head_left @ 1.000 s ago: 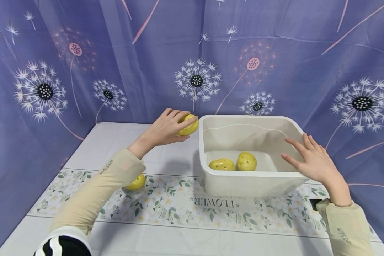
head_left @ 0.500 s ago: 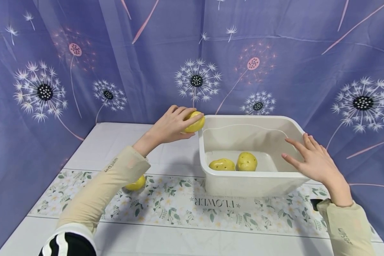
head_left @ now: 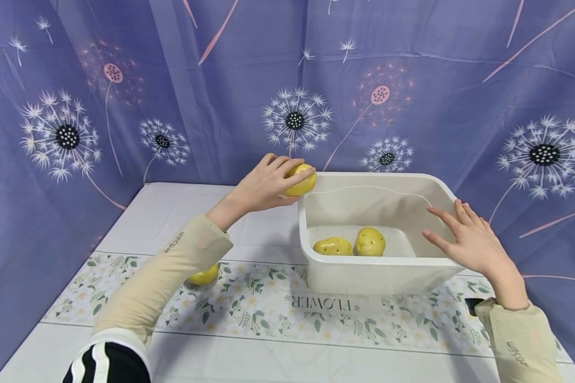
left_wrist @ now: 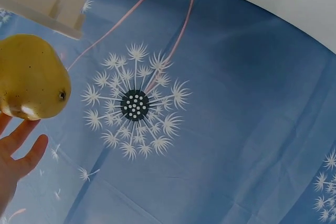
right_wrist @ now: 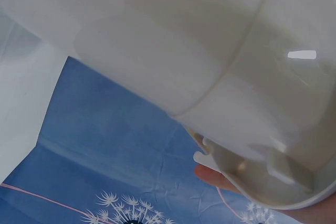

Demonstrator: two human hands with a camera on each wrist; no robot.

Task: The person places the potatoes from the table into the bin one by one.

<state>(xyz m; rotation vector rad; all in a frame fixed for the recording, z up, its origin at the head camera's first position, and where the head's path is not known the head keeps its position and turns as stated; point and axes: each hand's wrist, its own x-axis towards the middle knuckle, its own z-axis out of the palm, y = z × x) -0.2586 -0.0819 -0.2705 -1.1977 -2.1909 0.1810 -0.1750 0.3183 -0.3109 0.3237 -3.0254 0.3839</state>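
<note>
My left hand (head_left: 267,183) grips a yellow potato (head_left: 301,180) in the head view, just above the left rim of a white plastic bin (head_left: 374,274). In the left wrist view the same potato (left_wrist: 34,77) shows dark eyes, with fingertips under it. Two yellow potatoes lie inside the bin: a long one (head_left: 333,246) and a rounder one (head_left: 370,242). My right hand (head_left: 474,242) rests on the bin's right rim with extended fingers; the thumb and index finger reach over the inside. Another yellow potato (head_left: 204,274) sits on the table, partly hidden by the left sleeve.
A white tablecloth (head_left: 249,348) with a flowered band covers the table. Behind and at both sides hangs a purple-blue curtain (head_left: 230,106) printed with dandelions, close behind the bin. The bin's wall (right_wrist: 157,35) fills much of the right wrist view.
My left hand has carried the potato rightward and slightly up, from beside the bin to its left rim. The right hand and the bin stay put.
</note>
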